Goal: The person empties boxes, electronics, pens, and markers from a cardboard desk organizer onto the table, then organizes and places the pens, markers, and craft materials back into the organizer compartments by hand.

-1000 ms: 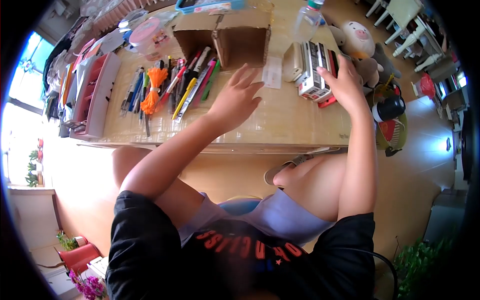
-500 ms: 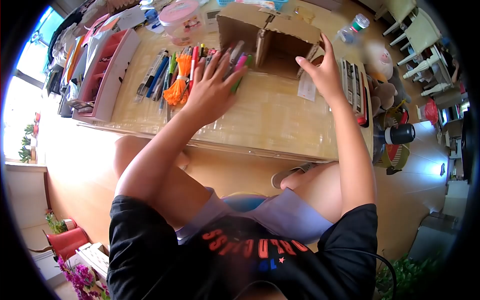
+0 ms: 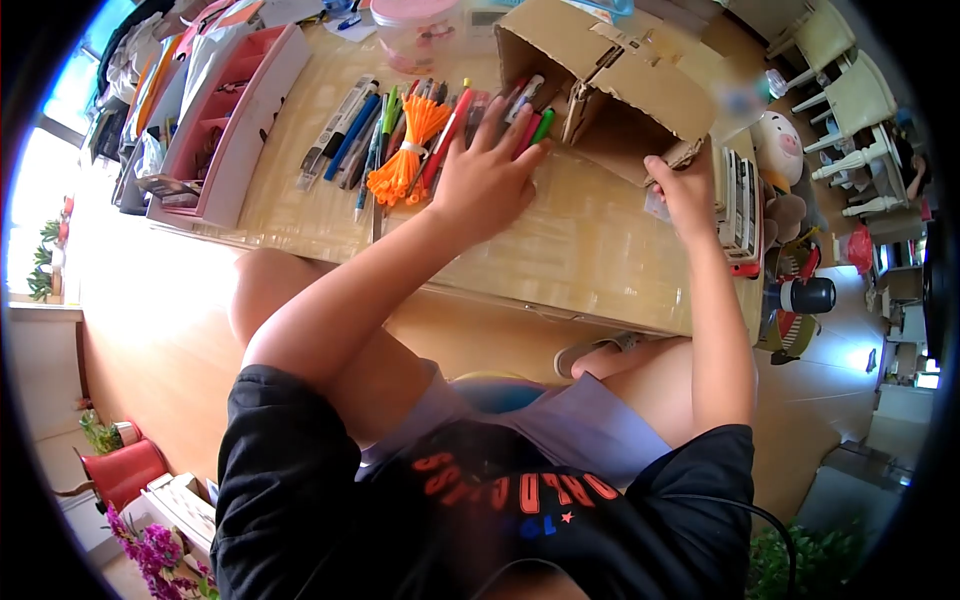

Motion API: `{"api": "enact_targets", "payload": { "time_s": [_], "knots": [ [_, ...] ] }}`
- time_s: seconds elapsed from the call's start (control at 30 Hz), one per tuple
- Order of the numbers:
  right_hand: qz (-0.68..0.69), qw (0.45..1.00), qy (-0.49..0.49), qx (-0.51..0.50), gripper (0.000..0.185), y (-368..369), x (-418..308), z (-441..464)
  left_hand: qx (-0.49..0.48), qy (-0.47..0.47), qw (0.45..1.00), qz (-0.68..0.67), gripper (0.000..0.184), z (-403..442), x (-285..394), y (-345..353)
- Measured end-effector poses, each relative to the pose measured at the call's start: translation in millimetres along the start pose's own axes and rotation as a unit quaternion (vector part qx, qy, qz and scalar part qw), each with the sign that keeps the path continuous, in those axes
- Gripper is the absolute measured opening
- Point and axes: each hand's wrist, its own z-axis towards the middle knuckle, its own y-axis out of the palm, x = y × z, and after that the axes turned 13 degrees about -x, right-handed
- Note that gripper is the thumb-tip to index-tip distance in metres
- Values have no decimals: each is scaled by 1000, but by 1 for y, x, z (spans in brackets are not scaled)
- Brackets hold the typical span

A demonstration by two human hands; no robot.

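A cardboard box (image 3: 655,88) with two openings facing me lies tilted at the back of the table. My right hand (image 3: 690,195) grips its lower right edge, thumb pressed against the cardboard. My left hand (image 3: 478,185) lies with fingers spread over several markers, among them a green marker (image 3: 542,125), at the box's left opening. The tip ends of some markers reach into that opening. Left of this hand are a red pen (image 3: 447,137), a bundle of orange strips (image 3: 410,155) tied with a white band, and a blue pen (image 3: 350,137) among other pens.
A pink-and-white divided organizer (image 3: 235,125) stands at the table's left. Behind the pens is a clear tub (image 3: 417,40) with a pink lid. Flat boxed items (image 3: 738,205) are stacked at the right edge, with plush toys (image 3: 780,150) beyond.
My right hand has closed from a spread pose onto the box edge. The box is turned more and tilted. My left hand has settled on the markers, which now lie nearer the left opening.
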Motion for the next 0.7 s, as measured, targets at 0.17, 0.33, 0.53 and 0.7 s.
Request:
{"api": "enact_targets", "payload": {
  "time_s": [0.17,0.33,0.53,0.7],
  "knots": [
    [-35,997,-58,31,68,-12,5,-7,28,17,999,9,46,1,-4,3],
    [-80,991,-74,77,62,-40,14,-6,-9,-21,999,-29,47,-6,-3,-4],
    [106,988,-28,105,48,-57,-4,-24,13,-71,997,-8,49,1,-6,7],
    [138,983,-42,117,36,-52,-14,-41,67,-89,994,1,55,9,-10,4]
  ]
}}
